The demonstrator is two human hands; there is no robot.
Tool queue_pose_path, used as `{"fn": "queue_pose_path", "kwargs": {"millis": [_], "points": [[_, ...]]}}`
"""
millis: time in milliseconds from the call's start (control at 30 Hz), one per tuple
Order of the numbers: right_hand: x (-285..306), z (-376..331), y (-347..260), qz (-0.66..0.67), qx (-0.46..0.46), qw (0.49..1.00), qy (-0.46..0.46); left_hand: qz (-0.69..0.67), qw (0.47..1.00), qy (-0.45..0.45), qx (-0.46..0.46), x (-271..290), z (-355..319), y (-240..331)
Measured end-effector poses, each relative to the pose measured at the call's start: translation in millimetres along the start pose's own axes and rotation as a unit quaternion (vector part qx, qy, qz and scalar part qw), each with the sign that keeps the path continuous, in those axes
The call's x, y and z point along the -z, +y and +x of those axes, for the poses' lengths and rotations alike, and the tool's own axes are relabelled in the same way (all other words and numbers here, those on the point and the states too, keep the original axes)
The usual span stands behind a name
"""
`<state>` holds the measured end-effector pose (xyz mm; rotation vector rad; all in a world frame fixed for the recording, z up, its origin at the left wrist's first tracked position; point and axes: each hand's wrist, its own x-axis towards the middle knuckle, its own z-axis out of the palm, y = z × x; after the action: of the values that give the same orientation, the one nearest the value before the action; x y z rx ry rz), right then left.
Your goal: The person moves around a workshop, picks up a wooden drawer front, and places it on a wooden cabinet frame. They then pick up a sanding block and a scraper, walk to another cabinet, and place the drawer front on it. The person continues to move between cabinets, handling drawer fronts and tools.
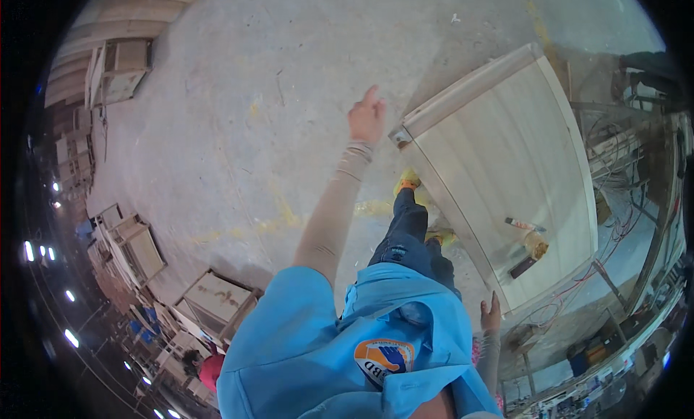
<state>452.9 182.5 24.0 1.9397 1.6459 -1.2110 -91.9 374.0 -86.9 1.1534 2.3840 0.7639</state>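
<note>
My left hand (367, 117) is stretched out over the floor, fingers apart and partly bent, holding nothing. It is just left of the near corner of a large pale wooden cabinet-like piece (499, 152), apart from it. Beside that piece's lower corner is my right hand (491, 313), fingers stretched out; I cannot tell whether it touches the edge. On the flat wooden top lie a slim tube-shaped item (525, 224), a roll of yellowish tape (536, 244) and a dark reddish block (522, 267).
Loose red cables (614, 238) and a metal frame (636, 274) lie right of the wooden piece. Several wooden cabinets (213, 303) stand along the left. Another person in red (210, 370) is at the lower left. My yellow shoes (408, 179) are beside the piece.
</note>
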Motion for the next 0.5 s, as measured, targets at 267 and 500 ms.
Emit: {"fn": "queue_pose_path", "kwargs": {"millis": [267,500], "points": [[42,57,-170,-0.045,0.174,0.982,-0.052,0.023,0.959,-0.072,-0.274,-55,-41,113],[64,109,-230,-0.154,0.215,0.963,-0.048,0.036,0.952,-0.068,-0.295,-64,-46,111]]}}
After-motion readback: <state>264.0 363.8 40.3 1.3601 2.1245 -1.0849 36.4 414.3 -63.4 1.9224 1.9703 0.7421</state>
